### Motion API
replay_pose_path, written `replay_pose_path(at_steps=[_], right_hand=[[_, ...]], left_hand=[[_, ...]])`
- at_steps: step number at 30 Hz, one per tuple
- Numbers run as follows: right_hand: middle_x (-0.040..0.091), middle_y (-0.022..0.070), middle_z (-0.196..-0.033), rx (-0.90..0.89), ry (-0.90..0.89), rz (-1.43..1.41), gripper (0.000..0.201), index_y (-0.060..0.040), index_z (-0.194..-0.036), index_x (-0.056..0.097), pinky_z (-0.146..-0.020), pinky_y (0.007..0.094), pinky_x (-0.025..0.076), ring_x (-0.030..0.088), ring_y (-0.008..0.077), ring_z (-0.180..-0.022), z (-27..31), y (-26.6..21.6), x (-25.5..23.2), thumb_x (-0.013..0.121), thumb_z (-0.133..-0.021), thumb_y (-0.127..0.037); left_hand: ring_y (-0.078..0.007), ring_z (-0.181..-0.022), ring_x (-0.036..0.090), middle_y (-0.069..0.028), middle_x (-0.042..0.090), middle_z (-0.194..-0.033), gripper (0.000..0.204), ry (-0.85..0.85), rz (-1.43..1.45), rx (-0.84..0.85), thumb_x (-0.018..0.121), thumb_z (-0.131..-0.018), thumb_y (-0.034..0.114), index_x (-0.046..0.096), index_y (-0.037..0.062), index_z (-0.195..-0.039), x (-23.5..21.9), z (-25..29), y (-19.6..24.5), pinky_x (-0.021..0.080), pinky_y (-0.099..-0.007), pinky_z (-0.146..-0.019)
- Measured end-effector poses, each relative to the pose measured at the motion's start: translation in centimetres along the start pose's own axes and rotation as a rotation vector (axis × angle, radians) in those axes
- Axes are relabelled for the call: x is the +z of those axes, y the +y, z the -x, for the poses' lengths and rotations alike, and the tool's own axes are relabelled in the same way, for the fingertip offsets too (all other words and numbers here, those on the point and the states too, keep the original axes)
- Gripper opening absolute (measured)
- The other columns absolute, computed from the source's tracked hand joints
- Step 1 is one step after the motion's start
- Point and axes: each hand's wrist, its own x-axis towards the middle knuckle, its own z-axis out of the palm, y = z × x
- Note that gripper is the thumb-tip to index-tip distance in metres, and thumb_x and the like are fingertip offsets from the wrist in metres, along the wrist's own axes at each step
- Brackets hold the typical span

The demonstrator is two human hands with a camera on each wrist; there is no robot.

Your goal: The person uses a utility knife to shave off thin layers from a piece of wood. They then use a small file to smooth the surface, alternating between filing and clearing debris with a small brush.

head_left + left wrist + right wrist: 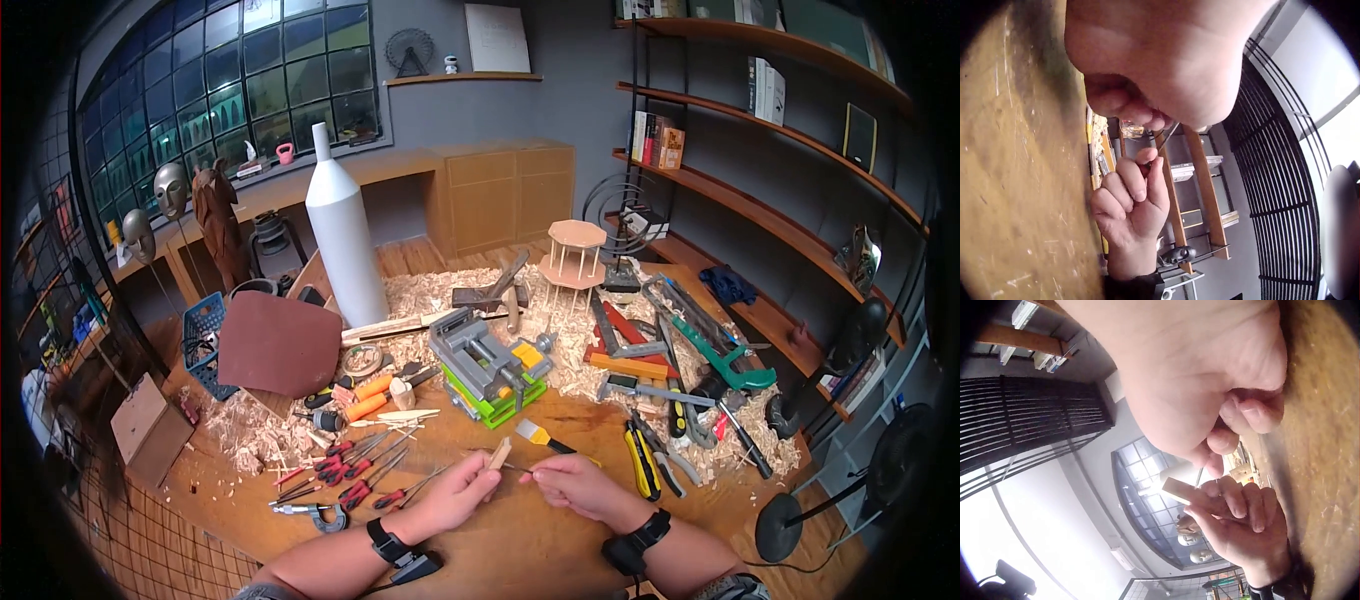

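Observation:
Low over the front of the workbench, my left hand grips a small flat strip of pale wood, whose end stands up past the thumb. The right wrist view shows this wood strip jutting out between thumb and fingers. Facing it, my right hand pinches a thin dark metal rod between thumb and fingertips, its other fingers curled. In the left wrist view the slim rod runs from the right fingertips toward the left hand; its exact kind is too small to tell. Its far tip is hidden behind the left hand.
Several red-and-black-handled tools and a micrometer lie at left. Ahead are a grey vise on a green base and a yellow-handled brush. A utility knife and pliers lie at right. Wood shavings spread behind.

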Motion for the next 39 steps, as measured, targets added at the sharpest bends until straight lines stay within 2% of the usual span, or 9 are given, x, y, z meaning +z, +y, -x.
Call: replay_pose_path(at_steps=[6,10,13,16,21,24,33,36,39], right_hand=[[0.047,-0.0044,-0.070,-0.078,0.094,0.171,0.023,0.0018,-0.116,0.067,-0.054,0.0222,0.033,0.039,0.0051,-0.060,-0.3,0.5,-0.1,0.055,-0.103,-0.013],[0.054,-0.0035,-0.074,-0.105,0.178,0.214,0.021,0.0009,-0.116,0.068,-0.057,0.0224,0.038,0.045,0.0059,-0.063,-0.3,0.9,0.7,0.058,-0.101,-0.010],[0.062,-0.0002,-0.082,-0.441,0.256,0.436,0.020,-0.0005,-0.115,0.068,-0.059,0.0249,0.044,0.054,0.0092,-0.067,-0.4,0.3,1.1,0.065,-0.096,-0.007],[0.066,0.0063,-0.090,-0.634,0.306,0.822,0.023,-0.0020,-0.113,0.069,-0.065,0.0284,0.050,0.063,0.0159,-0.074,0.5,-0.9,1.5,0.069,-0.091,-0.004],[0.063,0.0134,-0.086,-0.761,0.323,1.256,0.018,-0.0009,-0.109,0.070,-0.065,0.0326,0.051,0.064,0.0237,-0.072,1.7,-1.0,2.6,0.066,-0.092,-0.005],[0.061,0.0113,-0.081,-0.804,0.154,0.935,0.020,-0.0005,-0.114,0.068,-0.060,0.0326,0.050,0.063,0.0205,-0.069,0.8,-1.1,2.1,0.061,-0.097,-0.008],[0.055,0.0084,-0.076,-0.948,0.129,0.917,0.025,-0.0030,-0.121,0.065,-0.054,0.0288,0.047,0.059,0.0151,-0.062,-0.2,-0.3,1.7,0.060,-0.098,-0.010],[0.054,0.0088,-0.074,-0.929,0.372,1.492,0.026,-0.0036,-0.121,0.066,-0.056,0.0277,0.048,0.061,0.0158,-0.065,1.5,-0.8,2.6,0.062,-0.097,-0.010],[0.052,0.0075,-0.073,-0.901,0.317,1.246,0.024,-0.0019,-0.119,0.065,-0.053,0.0271,0.045,0.057,0.0142,-0.061,1.2,0.0,2.7,0.061,-0.097,-0.011]], left_hand=[[-0.0058,-0.064,0.047,0.0035,0.049,-0.075,0.024,-0.044,0.108,-0.101,0.046,-0.108,0.032,0.050,0.0092,-0.101,-0.3,-0.6,-0.3,0.039,-0.0216,-0.056],[-0.0072,-0.069,0.044,0.0030,0.048,-0.078,0.030,0.130,-0.143,-0.004,0.046,-0.108,0.033,0.056,0.0059,-0.113,0.3,-0.5,-0.1,0.039,-0.0234,-0.062],[-0.0095,-0.072,0.044,0.0022,0.049,-0.082,0.037,0.184,-0.278,0.134,0.043,-0.108,0.035,0.059,0.0036,-0.121,0.0,-0.6,-0.2,0.040,-0.0257,-0.065],[-0.0103,-0.071,0.047,0.0023,0.049,-0.078,0.033,0.128,-0.085,0.040,0.044,-0.108,0.033,0.059,0.0039,-0.111,-0.1,-0.1,-0.7,0.041,-0.0273,-0.066],[-0.0243,-0.067,0.052,-0.0094,0.052,-0.074,0.033,0.089,-0.369,0.111,0.040,-0.108,0.032,0.053,0.0041,-0.095,0.2,0.2,1.0,0.043,-0.0359,-0.063],[-0.0337,-0.069,0.054,-0.0152,0.054,-0.076,0.032,0.057,-0.507,0.192,0.040,-0.108,0.030,0.051,0.0032,-0.095,-0.2,0.4,1.9,0.044,-0.0405,-0.065],[-0.0264,-0.067,0.053,-0.0085,0.052,-0.073,0.039,0.060,-0.495,0.157,0.035,-0.108,0.035,0.052,0.0053,-0.089,-0.2,0.4,2.3,0.044,-0.0366,-0.065],[-0.0308,-0.069,0.054,-0.0120,0.055,-0.075,0.034,0.093,-0.389,0.064,0.037,-0.109,0.031,0.052,0.0039,-0.096,0.6,0.5,2.3,0.045,-0.0386,-0.067],[-0.0301,-0.068,0.054,-0.0128,0.053,-0.074,0.031,0.140,-0.328,0.111,0.039,-0.108,0.030,0.052,0.0039,-0.096,1.2,0.7,1.9,0.044,-0.0380,-0.065]])
